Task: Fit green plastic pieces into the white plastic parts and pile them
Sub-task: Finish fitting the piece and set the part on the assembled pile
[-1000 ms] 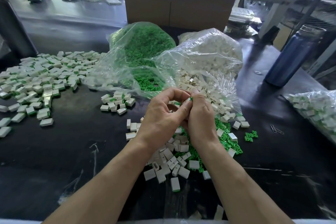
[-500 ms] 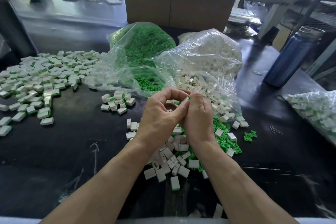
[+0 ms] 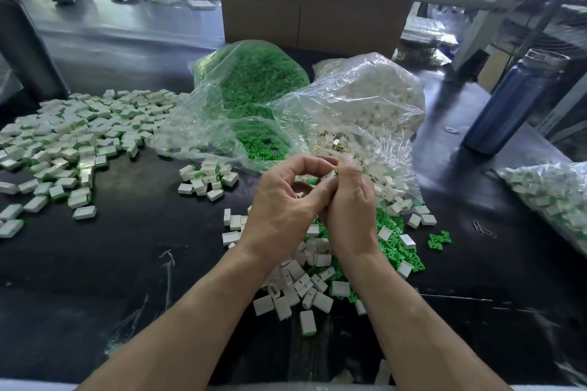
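My left hand (image 3: 282,209) and my right hand (image 3: 349,209) meet above the black table, fingertips together. Between them they pinch a small white plastic part with a green piece (image 3: 333,173) showing at its edge; most of it is hidden by my fingers. Below my hands lies a loose heap of white parts (image 3: 301,286) mixed with green pieces (image 3: 394,238). A clear bag of green pieces (image 3: 251,82) and a clear bag of white parts (image 3: 371,95) lie open behind my hands. Assembled white-and-green parts form a wide pile (image 3: 73,133) at the left and a small cluster (image 3: 206,181) nearer.
A blue metal bottle (image 3: 514,105) stands at the right. Another clear bag of assembled parts (image 3: 552,197) lies at the right edge, with paper clips (image 3: 484,228) beside it. A cardboard box (image 3: 314,9) sits behind the bags. A dark post (image 3: 25,51) rises at the far left.
My hands have stayed together over the heap and risen slightly toward the bags. My left fingers curl a little more round the part.
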Demonstrator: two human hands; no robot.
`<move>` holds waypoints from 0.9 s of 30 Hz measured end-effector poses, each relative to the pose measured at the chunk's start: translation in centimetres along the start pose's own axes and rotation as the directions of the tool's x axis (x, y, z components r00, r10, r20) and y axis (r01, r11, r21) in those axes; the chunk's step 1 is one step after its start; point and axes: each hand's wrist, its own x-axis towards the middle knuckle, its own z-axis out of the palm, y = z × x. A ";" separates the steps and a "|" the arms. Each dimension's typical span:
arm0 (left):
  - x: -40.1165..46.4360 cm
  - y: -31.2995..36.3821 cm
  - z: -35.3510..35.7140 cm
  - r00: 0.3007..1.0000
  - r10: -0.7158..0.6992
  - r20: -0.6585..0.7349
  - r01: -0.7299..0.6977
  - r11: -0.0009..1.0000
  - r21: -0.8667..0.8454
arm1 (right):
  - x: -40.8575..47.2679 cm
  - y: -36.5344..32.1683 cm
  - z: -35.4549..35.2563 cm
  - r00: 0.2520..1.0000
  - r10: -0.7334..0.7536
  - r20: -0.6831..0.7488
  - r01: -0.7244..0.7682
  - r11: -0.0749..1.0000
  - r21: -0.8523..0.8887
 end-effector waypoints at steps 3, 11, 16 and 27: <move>0.2 -0.2 -0.3 1.000 -0.002 -0.013 0.002 1.000 0.030 | -0.2 -0.2 -0.5 0.999 -0.028 0.028 0.032 0.988 -0.154; 0.8 -0.3 -1.9 0.994 -0.037 -0.100 0.052 0.986 0.160 | 0.2 -0.5 -1.3 0.988 -0.142 0.054 0.152 0.899 -0.410; 1.2 -0.6 -3.7 0.982 -0.151 -0.118 0.183 0.919 0.348 | 0.2 -0.2 -1.7 0.994 -0.111 0.008 0.098 0.837 -0.539; 2.7 -1.5 -8.8 0.903 -0.042 -0.427 0.372 0.570 0.733 | 0.5 -0.6 -2.6 1.000 0.028 0.002 -0.017 0.680 -0.733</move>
